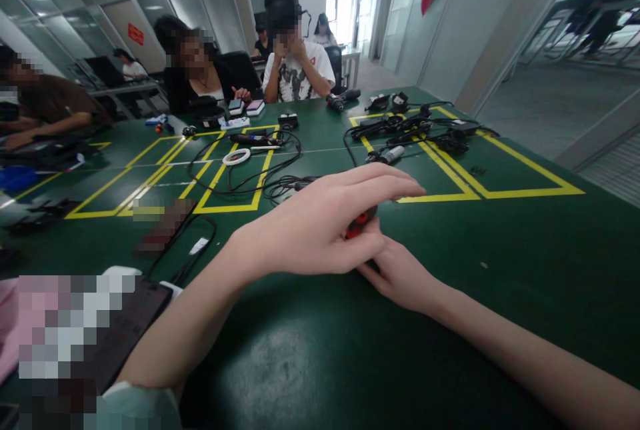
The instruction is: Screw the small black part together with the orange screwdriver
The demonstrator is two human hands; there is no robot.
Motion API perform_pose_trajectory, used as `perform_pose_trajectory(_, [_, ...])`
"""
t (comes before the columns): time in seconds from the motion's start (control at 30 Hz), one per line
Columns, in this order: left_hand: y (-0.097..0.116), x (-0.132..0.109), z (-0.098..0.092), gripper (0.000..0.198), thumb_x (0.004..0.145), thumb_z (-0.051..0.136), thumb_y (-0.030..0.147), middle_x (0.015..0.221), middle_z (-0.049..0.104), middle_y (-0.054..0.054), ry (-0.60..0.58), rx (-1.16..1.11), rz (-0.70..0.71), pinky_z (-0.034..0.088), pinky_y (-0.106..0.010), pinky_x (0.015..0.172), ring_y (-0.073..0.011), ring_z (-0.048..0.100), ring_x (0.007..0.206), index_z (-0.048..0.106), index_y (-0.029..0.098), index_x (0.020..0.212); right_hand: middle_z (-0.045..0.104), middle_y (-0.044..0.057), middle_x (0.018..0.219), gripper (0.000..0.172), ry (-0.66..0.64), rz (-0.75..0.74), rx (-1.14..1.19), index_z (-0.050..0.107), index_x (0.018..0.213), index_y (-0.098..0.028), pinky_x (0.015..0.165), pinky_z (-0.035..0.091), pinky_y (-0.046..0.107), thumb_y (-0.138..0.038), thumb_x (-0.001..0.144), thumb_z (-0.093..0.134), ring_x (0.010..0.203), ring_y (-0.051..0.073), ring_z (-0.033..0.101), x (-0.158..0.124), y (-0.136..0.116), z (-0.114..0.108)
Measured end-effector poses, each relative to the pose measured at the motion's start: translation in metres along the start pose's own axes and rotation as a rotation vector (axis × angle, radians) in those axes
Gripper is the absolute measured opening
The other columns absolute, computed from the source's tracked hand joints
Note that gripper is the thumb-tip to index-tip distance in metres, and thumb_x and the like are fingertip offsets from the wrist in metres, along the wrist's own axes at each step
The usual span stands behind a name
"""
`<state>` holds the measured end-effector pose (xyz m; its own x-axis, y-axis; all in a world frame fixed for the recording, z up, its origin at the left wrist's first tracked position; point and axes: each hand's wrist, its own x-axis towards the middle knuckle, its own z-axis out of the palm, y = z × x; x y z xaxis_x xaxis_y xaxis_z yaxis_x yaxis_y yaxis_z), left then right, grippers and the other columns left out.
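Observation:
My left hand [325, 220] reaches over a red-and-black object [359, 223], its fingers stretched out and apart from the thumb. Only a small part of this object shows, in the gap between that thumb and the fingers, so its kind cannot be told. From below and to the right, my right hand [400, 270] is closed around the object, its fingers largely hidden behind the left hand. Both hands meet above the green table [500, 297]. Whether the left fingertips press on the object is hidden.
Yellow tape [530, 194] marks rectangles on the table. Black cables [395, 127] lie tangled ahead, near a white ring [237, 157]. A red-and-black power tool [343, 99] lies at the far edge. A phone-like dark slab [135, 323] is at left. Several people sit opposite.

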<state>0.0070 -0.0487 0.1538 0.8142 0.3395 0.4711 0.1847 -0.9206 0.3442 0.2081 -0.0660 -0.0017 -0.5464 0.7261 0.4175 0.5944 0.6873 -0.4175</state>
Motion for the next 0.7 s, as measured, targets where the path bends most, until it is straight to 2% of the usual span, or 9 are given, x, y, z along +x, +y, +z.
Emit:
perform_pose_trajectory(0.1, [-0.003,-0.001,0.001,0.044,0.094,0.045,0.003,0.144,0.064,-0.013,0.035,0.030,0.007,0.059,-0.032,0.099,-0.0196,0.064,0.131,0.064,0.019,0.131,0.075,0.015,0.110,0.026,-0.033,0.020,-0.006,0.061,0.125,-0.017,0.089,0.062,0.051,-0.021,0.100,0.053,0.101,0.032,0.073,0.000,0.000,0.000])
perform_pose_trajectory(0.3, [-0.010,-0.002,0.004,0.033,0.098,0.059,0.017,0.151,0.058,-0.015,0.085,0.219,-0.024,0.059,-0.030,0.094,-0.0216,0.066,0.127,0.064,0.018,0.131,0.075,0.017,0.116,0.028,-0.048,0.040,-0.022,0.060,0.127,-0.014,0.092,0.061,0.050,-0.021,0.100,0.054,0.106,0.033,0.073,0.000,-0.001,0.000])
perform_pose_trajectory(0.43, [-0.011,-0.001,0.007,0.027,0.101,0.060,0.028,0.127,0.071,-0.010,0.018,0.369,-0.027,0.056,-0.025,0.081,-0.0159,0.072,0.102,0.065,0.017,0.124,0.076,0.017,0.115,0.026,-0.029,0.019,-0.027,0.061,0.124,-0.015,0.091,0.061,0.049,-0.021,0.101,0.053,0.106,0.032,0.073,0.001,-0.002,-0.001])
perform_pose_trajectory(0.5, [-0.009,0.000,0.007,0.029,0.101,0.059,0.038,0.113,0.074,-0.008,-0.008,0.438,-0.024,0.051,-0.023,0.068,-0.0131,0.071,0.086,0.066,0.017,0.120,0.077,0.015,0.111,0.022,-0.027,0.004,-0.030,0.063,0.119,-0.016,0.088,0.061,0.048,-0.021,0.101,0.052,0.103,0.031,0.074,0.000,-0.002,-0.001])
perform_pose_trajectory(0.57, [-0.007,0.001,0.006,0.030,0.102,0.057,0.042,0.101,0.075,-0.006,-0.010,0.474,-0.006,0.048,-0.023,0.063,-0.0128,0.069,0.078,0.069,0.016,0.111,0.078,0.014,0.105,0.018,-0.014,-0.003,-0.029,0.064,0.111,-0.017,0.085,0.061,0.047,-0.020,0.101,0.050,0.098,0.031,0.074,0.000,-0.002,0.000])
perform_pose_trajectory(0.63, [-0.004,0.001,0.006,0.022,0.100,0.057,0.033,0.093,0.075,-0.005,0.015,0.439,0.030,0.055,-0.028,0.077,-0.0161,0.071,0.085,0.070,0.016,0.102,0.077,0.014,0.101,0.016,0.007,-0.005,-0.018,0.064,0.107,-0.017,0.081,0.062,0.047,-0.021,0.101,0.050,0.094,0.031,0.073,0.000,-0.001,0.001])
perform_pose_trajectory(0.7, [-0.001,0.001,0.004,0.019,0.092,0.057,0.020,0.108,0.077,-0.008,0.042,0.357,0.071,0.055,-0.041,0.104,-0.0229,0.071,0.112,0.071,0.017,0.104,0.075,0.014,0.102,0.017,0.020,-0.008,0.013,0.062,0.111,-0.017,0.082,0.062,0.048,-0.022,0.101,0.050,0.094,0.031,0.072,0.000,0.000,0.002])
